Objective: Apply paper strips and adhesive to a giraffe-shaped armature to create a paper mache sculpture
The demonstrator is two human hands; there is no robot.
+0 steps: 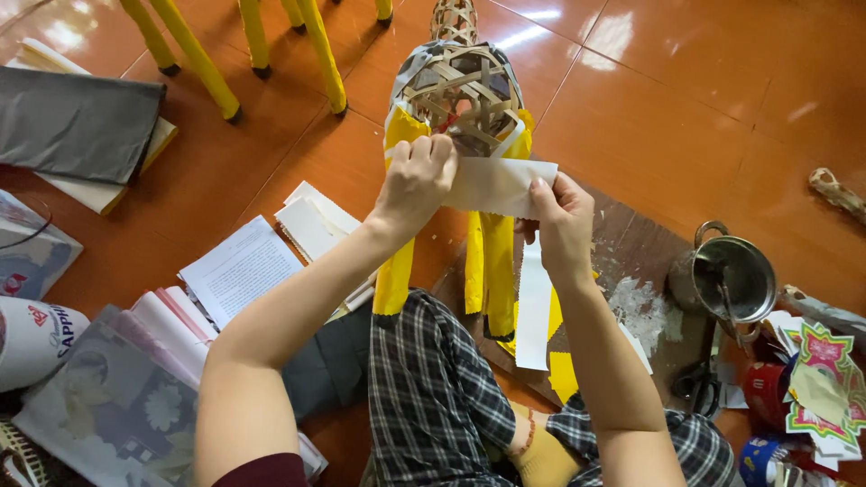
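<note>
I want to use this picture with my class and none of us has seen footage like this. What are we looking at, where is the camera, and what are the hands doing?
There is no machine here, only a person's two bare hands. The one picture comes from a camera worn on the person's head, looking down over their checked trousers to a shiny reddish tiled floor.

The left hand and right hand hold a strip of white paper against a woven bamboo frame. The frame is partly covered with paper, and its legs are wrapped in yellow paper.

Around them lie printed sheets, a dark folded sheet, a metal pot on a smeared board, scissors and colourful paper ornaments. At the top, more yellow legs stand on the floor.
</note>
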